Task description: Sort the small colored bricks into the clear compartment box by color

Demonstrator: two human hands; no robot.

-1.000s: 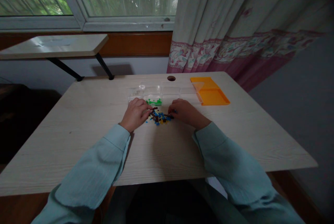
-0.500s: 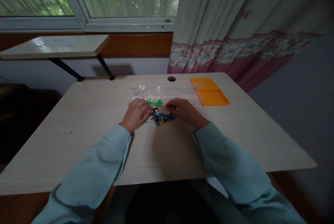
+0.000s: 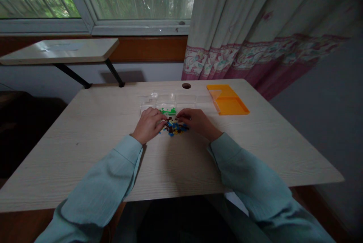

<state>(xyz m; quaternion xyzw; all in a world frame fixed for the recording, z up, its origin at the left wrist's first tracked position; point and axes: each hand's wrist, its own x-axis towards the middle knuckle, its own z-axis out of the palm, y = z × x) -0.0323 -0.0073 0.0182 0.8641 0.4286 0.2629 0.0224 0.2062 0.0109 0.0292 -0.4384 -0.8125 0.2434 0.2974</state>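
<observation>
A pile of tiny blue, dark brown and yellow building-block pieces (image 3: 176,128) lies on the table between my hands. At the pile's left edge, my left hand (image 3: 150,123) is closed, with a small dark brown piece (image 3: 169,118) sticking out from its thumb and fingertips. From the right, my right hand (image 3: 197,121) reaches over the pile with its fingertips pinched together. Something small and dark shows at those fingertips, too small to name. Just behind the hands, green pieces (image 3: 169,111) lie in a compartment of a clear plastic box (image 3: 185,98).
An orange tray (image 3: 231,103) lies to the right of the clear box, whose right end overlaps it. Behind the box is a round hole (image 3: 186,85) in the wooden table (image 3: 113,167). A raised shelf (image 3: 93,52) on black legs stands at the back left.
My right hand has moved a little to the left, bringing its fingertips closer to my left hand. The left hand stays nearly still, still holding the dark brown piece.
</observation>
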